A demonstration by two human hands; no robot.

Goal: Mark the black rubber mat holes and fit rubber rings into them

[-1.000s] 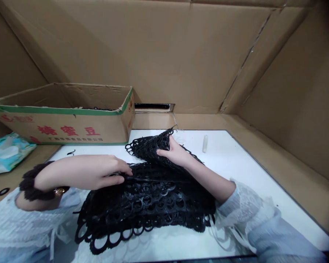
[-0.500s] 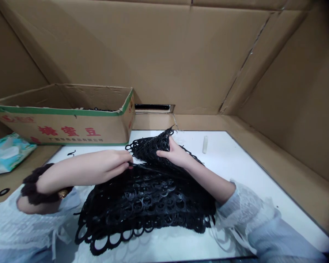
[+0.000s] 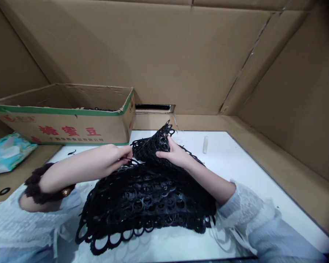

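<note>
A black sheet of joined rings [image 3: 150,201], rubber-like and full of round holes, lies in layers on the white board. My right hand [image 3: 175,151] grips a folded-up part of it, thumb in front and the other fingers hidden behind. At the upper left edge of the sheet, my left hand [image 3: 119,157] pinches a thin black piece of it between thumb and fingers. The fingertips partly hide that piece.
A cardboard box [image 3: 71,128] with black pieces inside stands at the back left. Beside it lies a tissue pack [image 3: 12,151]. A loose black ring [image 3: 4,191] is at the left, a small whitish tube [image 3: 205,144] at the right. Cardboard walls [image 3: 159,54] surround the white board [image 3: 235,175].
My left hand has shifted slightly, lifting the edge of the black sheet it pinches. The folded top stands a little higher and has turned; my right hand stays nearly still.
</note>
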